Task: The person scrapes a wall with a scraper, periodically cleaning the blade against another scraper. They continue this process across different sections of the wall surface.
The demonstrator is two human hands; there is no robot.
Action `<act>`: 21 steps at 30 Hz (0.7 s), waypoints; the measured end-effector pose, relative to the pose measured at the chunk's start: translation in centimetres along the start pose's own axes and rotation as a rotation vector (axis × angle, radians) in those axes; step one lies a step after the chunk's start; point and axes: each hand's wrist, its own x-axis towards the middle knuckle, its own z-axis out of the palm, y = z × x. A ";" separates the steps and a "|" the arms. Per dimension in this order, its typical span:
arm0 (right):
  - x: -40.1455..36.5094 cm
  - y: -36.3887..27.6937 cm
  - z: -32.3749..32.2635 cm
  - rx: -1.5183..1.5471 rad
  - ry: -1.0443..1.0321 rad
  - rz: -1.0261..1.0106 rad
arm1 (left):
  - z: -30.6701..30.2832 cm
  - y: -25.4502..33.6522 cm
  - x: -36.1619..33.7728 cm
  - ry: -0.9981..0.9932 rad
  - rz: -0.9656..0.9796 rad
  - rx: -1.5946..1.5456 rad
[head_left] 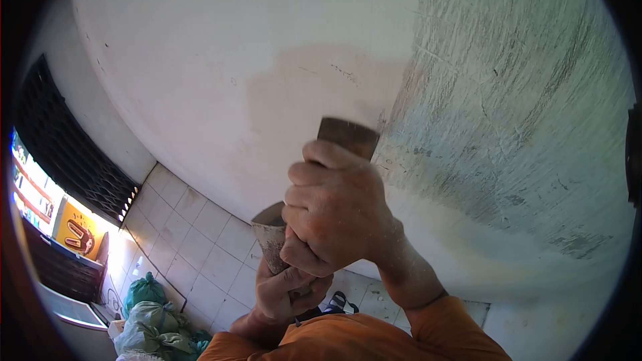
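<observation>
A dark folding gate stands at the far left, beside a bright opening. Left of the pale tiled floor, a yellow sign with a brown design shows below the gate. Nearer, at lower left, a green bag touches paler, full bags, piled together on the tiles.

Orange sleeves, green-streaked wall

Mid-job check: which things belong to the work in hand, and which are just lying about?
In the work:
dark flat blade, in the right hand
flared, smeared tool, in the left hand
streaked wall

Apparently just lying about:
green bag
pale bags
yellow panel, likely unrelated
</observation>
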 end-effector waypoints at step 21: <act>1.1 0.7 -1.4 -0.097 -0.076 -0.077 | -0.2 -0.2 1.0 -0.120 0.052 0.009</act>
